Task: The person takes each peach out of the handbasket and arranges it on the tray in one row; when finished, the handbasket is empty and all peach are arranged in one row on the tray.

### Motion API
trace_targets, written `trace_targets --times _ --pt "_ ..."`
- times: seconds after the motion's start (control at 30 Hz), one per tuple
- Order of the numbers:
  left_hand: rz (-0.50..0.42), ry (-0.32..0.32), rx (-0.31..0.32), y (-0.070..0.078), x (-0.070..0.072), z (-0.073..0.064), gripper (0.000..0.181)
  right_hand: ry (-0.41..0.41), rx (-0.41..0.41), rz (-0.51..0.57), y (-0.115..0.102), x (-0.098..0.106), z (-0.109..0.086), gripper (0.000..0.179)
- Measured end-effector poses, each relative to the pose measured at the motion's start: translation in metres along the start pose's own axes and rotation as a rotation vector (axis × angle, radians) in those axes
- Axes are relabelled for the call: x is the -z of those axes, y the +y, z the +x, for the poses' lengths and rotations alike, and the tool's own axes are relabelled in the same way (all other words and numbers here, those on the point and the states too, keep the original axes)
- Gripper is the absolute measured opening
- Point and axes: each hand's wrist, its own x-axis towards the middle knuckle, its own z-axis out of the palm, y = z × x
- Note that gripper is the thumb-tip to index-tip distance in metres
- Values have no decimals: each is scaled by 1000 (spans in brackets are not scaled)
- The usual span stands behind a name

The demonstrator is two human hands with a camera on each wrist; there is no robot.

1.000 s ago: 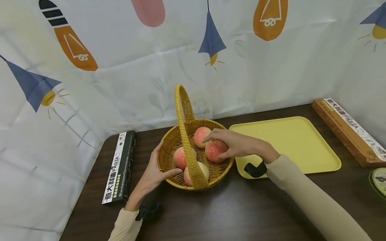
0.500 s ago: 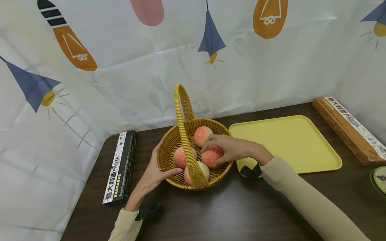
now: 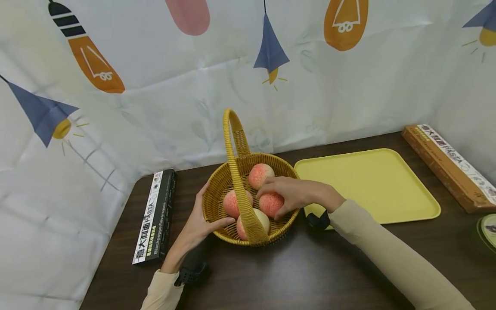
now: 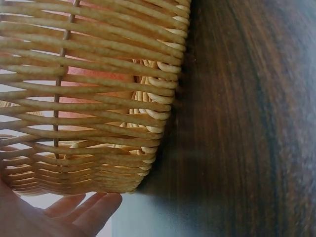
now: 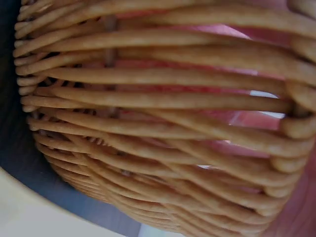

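Observation:
A yellow woven basket with a tall arched handle stands on the dark table. My left hand holds its left side, the thumb over the rim and the fingers along the outer wall. Inside, my right hand grips a red peach, fingers and thumb around it. Three other peaches lie in the basket: one at the back, one at the left, and a paler one partly behind the handle. In the right wrist view, the basket's weave covers most of the right hand.
To the right lies a yellow tray, close to the basket. A brown pasta box sits beyond it, and a green tin is at the right edge. On the left lies a black pasta box.
My right hand has moved slightly left and down within the basket, and the red peach in it has shifted toward the paler one. My left hand has stayed at the rim.

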Motion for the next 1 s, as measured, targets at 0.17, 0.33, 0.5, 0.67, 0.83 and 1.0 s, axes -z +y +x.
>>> trace_targets --times 0.17,0.33,0.5,0.67,0.83,1.0 --pt "-25 -12 -7 -1 -1 -1 120 63 36 -14 -1 -1 -6 51" --pt "-35 -8 -19 -1 1 -1 120 179 88 14 -6 12 -19 53" --pt "-27 2 -11 -1 3 -3 120 322 139 41 -13 37 -42 58" --pt "-41 -13 -10 -3 1 -5 121 466 148 18 -3 56 -74 63" --pt "-39 -12 -18 -2 1 -5 120 523 33 53 21 63 -98 65" --pt "-35 -20 -27 0 2 -2 120 502 -76 88 47 59 -102 59"
